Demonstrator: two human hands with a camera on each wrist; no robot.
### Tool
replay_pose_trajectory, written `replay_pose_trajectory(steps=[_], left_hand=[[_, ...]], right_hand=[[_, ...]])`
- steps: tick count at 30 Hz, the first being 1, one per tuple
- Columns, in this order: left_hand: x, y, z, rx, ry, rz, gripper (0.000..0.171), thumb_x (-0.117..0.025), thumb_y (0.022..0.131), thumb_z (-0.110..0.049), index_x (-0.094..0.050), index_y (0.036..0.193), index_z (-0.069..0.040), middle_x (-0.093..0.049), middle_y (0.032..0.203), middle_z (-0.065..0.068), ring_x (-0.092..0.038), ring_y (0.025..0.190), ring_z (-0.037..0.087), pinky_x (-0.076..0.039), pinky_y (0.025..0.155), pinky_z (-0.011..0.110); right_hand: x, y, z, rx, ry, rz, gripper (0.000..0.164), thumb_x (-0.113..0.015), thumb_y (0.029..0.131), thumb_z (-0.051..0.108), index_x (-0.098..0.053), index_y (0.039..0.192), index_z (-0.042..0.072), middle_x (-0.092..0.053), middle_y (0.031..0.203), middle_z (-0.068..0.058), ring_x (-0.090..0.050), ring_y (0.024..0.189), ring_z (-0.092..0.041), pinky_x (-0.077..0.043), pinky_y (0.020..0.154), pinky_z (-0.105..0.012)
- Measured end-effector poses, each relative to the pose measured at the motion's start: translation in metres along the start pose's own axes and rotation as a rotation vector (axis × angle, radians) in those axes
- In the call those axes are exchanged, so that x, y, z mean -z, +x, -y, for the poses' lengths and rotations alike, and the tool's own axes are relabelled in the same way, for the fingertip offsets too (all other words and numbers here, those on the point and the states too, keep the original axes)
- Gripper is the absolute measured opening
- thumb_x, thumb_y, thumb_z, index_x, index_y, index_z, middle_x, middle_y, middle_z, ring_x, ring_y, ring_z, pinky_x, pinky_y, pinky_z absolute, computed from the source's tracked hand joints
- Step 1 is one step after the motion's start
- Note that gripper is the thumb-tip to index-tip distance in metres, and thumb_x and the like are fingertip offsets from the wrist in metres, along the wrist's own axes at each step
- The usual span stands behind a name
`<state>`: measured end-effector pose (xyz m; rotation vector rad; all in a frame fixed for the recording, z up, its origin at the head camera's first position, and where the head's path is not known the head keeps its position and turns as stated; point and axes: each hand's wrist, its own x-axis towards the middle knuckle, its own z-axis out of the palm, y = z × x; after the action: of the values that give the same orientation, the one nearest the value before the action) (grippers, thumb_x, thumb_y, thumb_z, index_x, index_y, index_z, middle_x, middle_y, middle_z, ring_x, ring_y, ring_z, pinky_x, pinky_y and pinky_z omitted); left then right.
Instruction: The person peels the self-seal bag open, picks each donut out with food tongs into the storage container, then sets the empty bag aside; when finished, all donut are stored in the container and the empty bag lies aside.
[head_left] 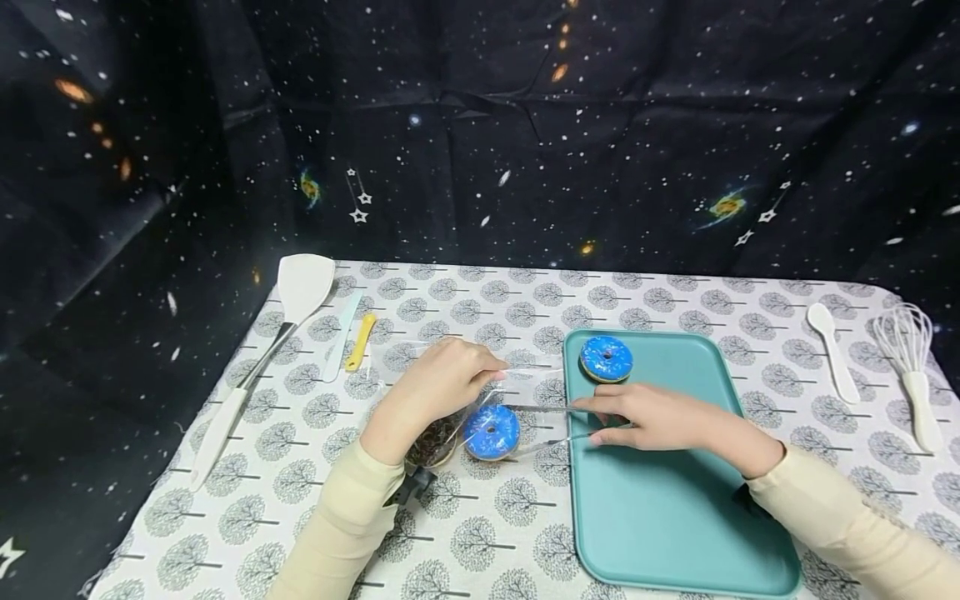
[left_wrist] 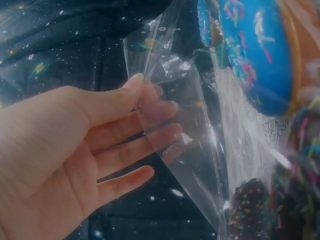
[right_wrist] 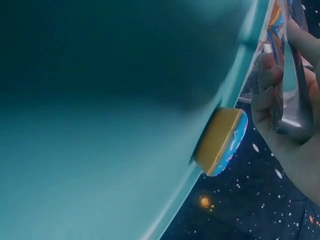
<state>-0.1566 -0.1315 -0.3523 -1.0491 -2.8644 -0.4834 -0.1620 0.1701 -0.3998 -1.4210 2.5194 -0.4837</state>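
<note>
Within the left hand (head_left: 438, 375), a clear plastic bag (left_wrist: 187, 165) was pinched, seemingly to steady it; silver metal tongs (right_wrist: 295, 115) were gripped by the right hand (head_left: 660, 417), prongs parted, probably to span a round blue-iced doughnut (head_left: 486, 442) left of the rectangular teal tray (head_left: 660, 517).

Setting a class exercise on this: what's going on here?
A person's left hand pinches a clear bag while the right hand holds tongs extended toward a blue donut in it, beside a dark donut. Whether the tongs grip the blue one is unclear. A second blue donut sits on the tray, near its far left corner.
</note>
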Motion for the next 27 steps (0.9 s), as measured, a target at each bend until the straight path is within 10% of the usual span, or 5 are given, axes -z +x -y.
replay_pose_trajectory(steps=[7,27], left_hand=[[-0.0012,0.0,0.0,0.017,-0.005,0.005,0.019,-0.063,0.09,-0.021,-0.072,0.106,-0.014,-0.071,0.102,0.001,-0.067,0.093,0.015,-0.053,0.085,0.026],[-0.0014,-0.0002,0.0,0.021,-0.004,0.008,0.02,-0.062,0.09,-0.022,-0.071,0.106,-0.013,-0.071,0.103,0.001,-0.067,0.092,0.015,-0.053,0.085,0.027]], right_hand=[[-0.0015,0.0005,0.0027,0.031,-0.036,-0.032,0.048,-0.06,0.091,0.035,-0.054,0.131,0.01,-0.061,0.108,0.002,-0.058,0.085,-0.005,-0.054,0.077,-0.026],[-0.0028,0.0033,0.0018,0.131,0.055,-0.11,0.05,-0.071,0.083,0.03,-0.058,0.125,0.006,-0.05,0.081,0.006,-0.036,0.059,0.001,-0.038,0.05,-0.011]])
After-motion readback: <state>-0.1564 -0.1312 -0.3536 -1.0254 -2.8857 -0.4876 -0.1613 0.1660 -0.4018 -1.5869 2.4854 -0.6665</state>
